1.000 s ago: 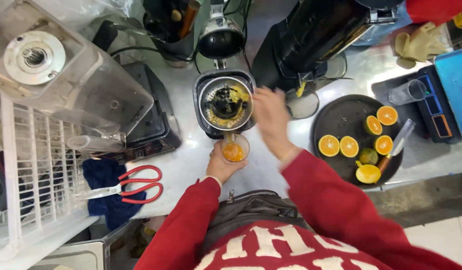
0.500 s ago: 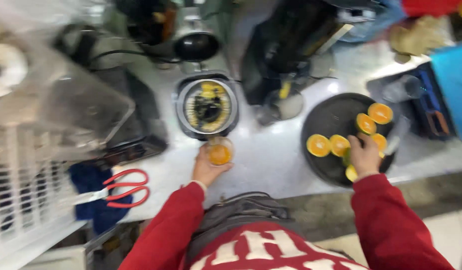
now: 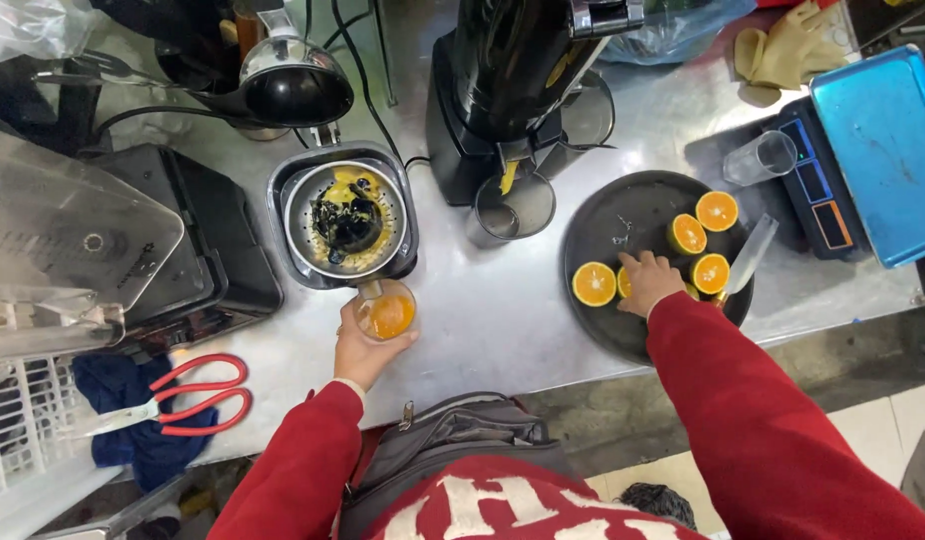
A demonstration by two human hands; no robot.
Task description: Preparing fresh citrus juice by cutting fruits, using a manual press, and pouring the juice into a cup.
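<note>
Two hands are occupied: the left hand is clasped around a fragile juice glass below the juicer, while a slippery orange half is gripped by the right hand.

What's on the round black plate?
The black plate holds cut orange halves and a knife. The right hand covers another half, mostly hidden.

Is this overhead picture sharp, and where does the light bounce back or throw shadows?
Head view: sharp, no motion blur; glare shows on the steel counter and the chrome press dome; soft shadows sit beside the black juicer; the left hand with its juice glass and the right hand on the orange halves are evenly lit.
</note>
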